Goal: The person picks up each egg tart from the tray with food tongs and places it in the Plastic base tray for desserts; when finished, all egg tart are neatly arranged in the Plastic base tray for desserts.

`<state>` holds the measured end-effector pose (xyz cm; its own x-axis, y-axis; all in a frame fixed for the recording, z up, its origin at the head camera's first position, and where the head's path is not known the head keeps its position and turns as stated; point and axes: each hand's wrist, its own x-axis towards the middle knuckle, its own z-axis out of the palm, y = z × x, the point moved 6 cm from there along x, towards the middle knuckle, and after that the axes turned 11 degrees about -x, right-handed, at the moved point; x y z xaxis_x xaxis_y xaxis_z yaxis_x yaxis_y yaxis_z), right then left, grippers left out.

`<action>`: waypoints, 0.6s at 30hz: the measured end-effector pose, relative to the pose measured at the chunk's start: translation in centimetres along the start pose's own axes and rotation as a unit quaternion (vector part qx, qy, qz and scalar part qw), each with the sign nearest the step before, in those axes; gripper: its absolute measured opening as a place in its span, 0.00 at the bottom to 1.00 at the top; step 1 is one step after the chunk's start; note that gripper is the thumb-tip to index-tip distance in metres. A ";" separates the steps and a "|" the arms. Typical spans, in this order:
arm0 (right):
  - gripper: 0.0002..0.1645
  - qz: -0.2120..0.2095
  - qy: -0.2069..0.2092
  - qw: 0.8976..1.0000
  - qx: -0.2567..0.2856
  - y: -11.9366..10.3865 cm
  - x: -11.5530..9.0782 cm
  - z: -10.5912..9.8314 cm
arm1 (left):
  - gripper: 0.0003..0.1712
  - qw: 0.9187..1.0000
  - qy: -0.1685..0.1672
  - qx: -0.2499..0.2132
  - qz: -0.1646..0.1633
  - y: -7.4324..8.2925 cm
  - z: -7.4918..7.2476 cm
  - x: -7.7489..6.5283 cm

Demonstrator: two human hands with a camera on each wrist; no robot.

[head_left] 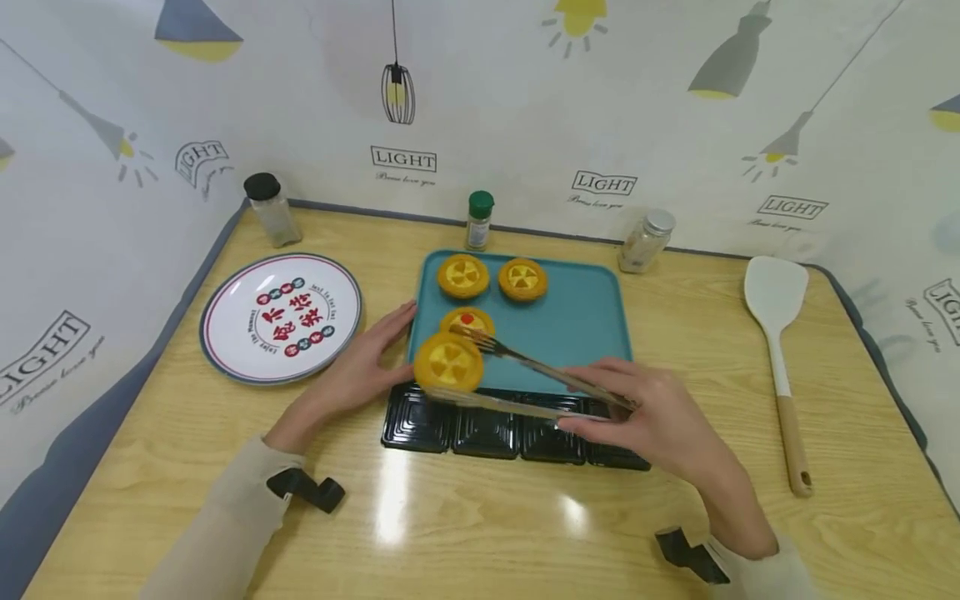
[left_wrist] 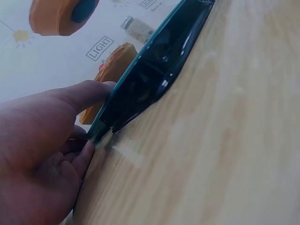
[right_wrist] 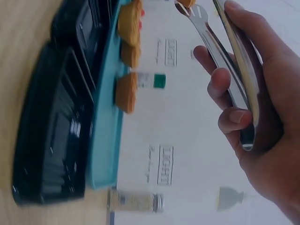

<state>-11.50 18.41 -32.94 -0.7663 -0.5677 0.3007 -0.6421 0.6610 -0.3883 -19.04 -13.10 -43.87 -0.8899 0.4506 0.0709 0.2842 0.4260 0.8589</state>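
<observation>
My right hand holds metal tongs, fingers and thumb around the two arms. Between the tong tips is an egg tart with a yellow patterned top, held above the near left part of a teal tray. Just behind it, a tart with a red topping is partly hidden by the tongs. Two more yellow tarts, one at the back left and another beside it, sit on the tray. My left hand holds the tray's near left corner, thumb and fingers at its edges.
Black square-compartment containers line the tray's near edge. Left is a white patterned plate; right, a white spatula with a wooden handle. Along the back wall stand a black-capped jar, a green-capped bottle and a silver-capped jar.
</observation>
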 end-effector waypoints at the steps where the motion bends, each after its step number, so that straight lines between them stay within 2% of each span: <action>1: 0.27 -0.012 -0.008 1.000 0.001 -0.4 0.1 0.5 | 0.49 1.000 -0.001 -0.004 0.000 -0.1 0.0 0.0; 7: 0.28 -0.057 -0.037 0.998 -0.009 -1.9 0.6 2.8 | 0.48 1.000 -0.001 -0.003 -0.002 -0.1 -0.1 0.1; 18: 0.27 -0.057 -0.050 0.997 -0.029 -1.8 0.7 4.2 | 0.48 1.000 0.007 0.006 -0.003 0.1 -0.1 0.1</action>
<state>-10.83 14.79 -35.68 -0.6842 -0.6848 0.2509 -0.7272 0.6151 -0.3046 -19.17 -13.09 -43.70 -0.8964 0.4371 0.0728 0.2833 0.4388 0.8528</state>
